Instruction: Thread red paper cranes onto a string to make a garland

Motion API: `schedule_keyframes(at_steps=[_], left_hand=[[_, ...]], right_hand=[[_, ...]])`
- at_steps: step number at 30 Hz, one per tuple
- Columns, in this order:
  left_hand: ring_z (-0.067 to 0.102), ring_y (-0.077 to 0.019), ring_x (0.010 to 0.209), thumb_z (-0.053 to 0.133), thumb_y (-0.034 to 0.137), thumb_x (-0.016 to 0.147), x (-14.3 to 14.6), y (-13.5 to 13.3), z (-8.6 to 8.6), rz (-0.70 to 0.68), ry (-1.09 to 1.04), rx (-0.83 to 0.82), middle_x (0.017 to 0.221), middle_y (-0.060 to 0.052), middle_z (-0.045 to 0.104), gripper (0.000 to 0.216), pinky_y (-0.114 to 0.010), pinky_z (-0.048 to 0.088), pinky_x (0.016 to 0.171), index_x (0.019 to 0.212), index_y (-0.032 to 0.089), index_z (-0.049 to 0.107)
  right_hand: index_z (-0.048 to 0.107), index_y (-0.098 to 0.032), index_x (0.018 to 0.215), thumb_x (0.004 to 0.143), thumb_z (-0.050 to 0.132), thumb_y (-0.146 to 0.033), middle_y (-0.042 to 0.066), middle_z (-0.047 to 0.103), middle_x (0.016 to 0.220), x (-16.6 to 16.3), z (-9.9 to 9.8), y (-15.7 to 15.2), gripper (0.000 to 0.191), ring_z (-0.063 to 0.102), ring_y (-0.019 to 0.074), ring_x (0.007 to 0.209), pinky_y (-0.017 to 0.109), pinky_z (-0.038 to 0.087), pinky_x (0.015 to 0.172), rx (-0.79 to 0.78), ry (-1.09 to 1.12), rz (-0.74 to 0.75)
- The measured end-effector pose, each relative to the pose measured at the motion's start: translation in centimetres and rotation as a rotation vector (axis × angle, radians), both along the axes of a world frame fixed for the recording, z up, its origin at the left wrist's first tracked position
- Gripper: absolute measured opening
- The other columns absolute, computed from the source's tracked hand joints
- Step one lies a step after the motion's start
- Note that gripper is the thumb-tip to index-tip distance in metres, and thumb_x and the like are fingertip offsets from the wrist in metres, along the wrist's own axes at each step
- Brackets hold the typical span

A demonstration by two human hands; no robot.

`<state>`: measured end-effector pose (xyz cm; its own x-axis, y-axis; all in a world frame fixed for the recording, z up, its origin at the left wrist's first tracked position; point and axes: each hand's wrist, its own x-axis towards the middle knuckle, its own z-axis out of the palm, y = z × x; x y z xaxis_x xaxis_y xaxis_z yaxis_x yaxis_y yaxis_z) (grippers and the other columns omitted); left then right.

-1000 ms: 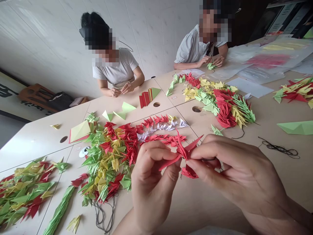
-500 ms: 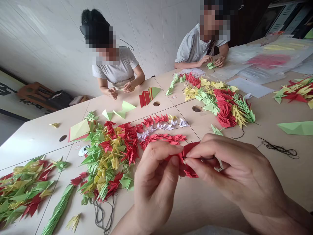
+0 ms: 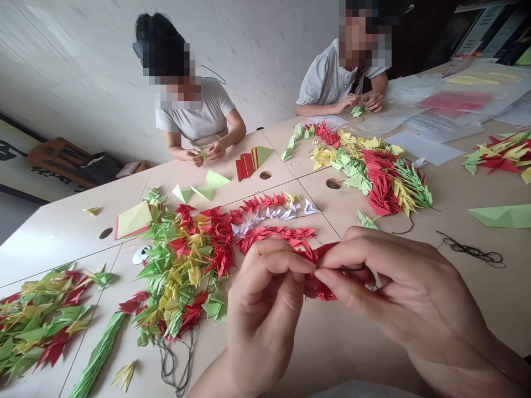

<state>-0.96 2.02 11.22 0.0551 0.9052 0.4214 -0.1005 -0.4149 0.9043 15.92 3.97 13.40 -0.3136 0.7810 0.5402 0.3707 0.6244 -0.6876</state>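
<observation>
My left hand (image 3: 267,301) is closed in a pinch on a red origami crane (image 3: 308,253), holding it above the table's near side. Fingertips of my right hand (image 3: 400,296) meet it from the other side, pinched together at the crane. Black cord (image 3: 354,270) runs under the right fingers, and more red folded paper (image 3: 326,293) shows below them. The exact spot between the fingertips is hidden. Just beyond the hands lies a row of red cranes (image 3: 286,235), with a heap of green, yellow and red cranes (image 3: 186,265) to the left.
Two people sit across the table, their hands (image 3: 207,152) on small green paper pieces. A coiled black cord (image 3: 473,249) lies at right, near a green paper strip (image 3: 501,215). Crane garlands (image 3: 373,171), plastic bags (image 3: 456,99) and a second heap (image 3: 45,326) cover other parts.
My fingertips have drawn closer together, and the red crane's points now stick up between them. The left co-worker's hands have come together on a small green piece.
</observation>
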Motion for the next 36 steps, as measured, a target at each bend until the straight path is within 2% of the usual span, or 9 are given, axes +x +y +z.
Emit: schedule_keyframes(at_steps=[5, 10, 17, 25, 36], left_hand=[[0.061, -0.0120, 0.083, 0.067, 0.008, 0.086, -0.2, 0.0, 0.0, 0.079, 0.005, -0.007, 0.091, -0.001, 0.058, 0.017, -0.023, 0.052, 0.071, 0.093, 0.023, 0.071], [0.061, -0.0120, 0.083, 0.070, 0.009, 0.083, -0.2, -0.1, 0.0, 0.075, 0.003, -0.015, 0.089, 0.000, 0.060, 0.016, -0.026, 0.051, 0.077, 0.091, 0.024, 0.071], [0.058, -0.0102, 0.075, 0.066, 0.008, 0.087, 0.0, 0.0, 0.1, 0.055, -0.032, -0.024, 0.082, 0.001, 0.060, 0.015, -0.024, 0.049, 0.071, 0.089, 0.022, 0.067], [0.059, -0.0105, 0.076, 0.065, 0.005, 0.086, 0.1, -0.1, 0.0, 0.084, -0.033, 0.013, 0.084, 0.001, 0.059, 0.017, -0.024, 0.049, 0.069, 0.088, 0.022, 0.066], [0.062, -0.0135, 0.077, 0.067, 0.007, 0.085, 0.2, -0.1, 0.0, 0.140, 0.019, 0.047, 0.085, -0.001, 0.060, 0.015, -0.026, 0.052, 0.066, 0.088, 0.022, 0.066]], right_hand=[[0.063, -0.021, 0.083, 0.085, 0.065, -0.011, -0.005, 0.060, 0.069, 0.0, -0.1, 0.1, 0.010, 0.052, 0.0057, 0.058, 0.017, 0.040, 0.050, 0.008, 0.001, 0.025], [0.063, -0.021, 0.080, 0.087, 0.063, -0.012, -0.005, 0.062, 0.069, -0.1, 0.3, 0.0, 0.012, 0.055, 0.0055, 0.058, 0.017, 0.042, 0.050, 0.017, -0.005, -0.001], [0.065, -0.023, 0.079, 0.090, 0.063, -0.015, -0.004, 0.066, 0.071, -0.3, 0.8, -0.3, 0.013, 0.060, 0.0071, 0.062, 0.017, 0.046, 0.052, -0.047, 0.022, 0.012], [0.067, -0.022, 0.081, 0.087, 0.066, -0.014, -0.004, 0.066, 0.071, -0.1, 0.7, -0.1, 0.010, 0.061, 0.0075, 0.061, 0.017, 0.048, 0.053, -0.023, 0.042, 0.038], [0.066, -0.023, 0.082, 0.085, 0.064, -0.013, -0.003, 0.067, 0.071, -0.1, 0.5, -0.2, 0.011, 0.058, 0.0079, 0.056, 0.019, 0.044, 0.047, -0.032, 0.030, 0.008]])
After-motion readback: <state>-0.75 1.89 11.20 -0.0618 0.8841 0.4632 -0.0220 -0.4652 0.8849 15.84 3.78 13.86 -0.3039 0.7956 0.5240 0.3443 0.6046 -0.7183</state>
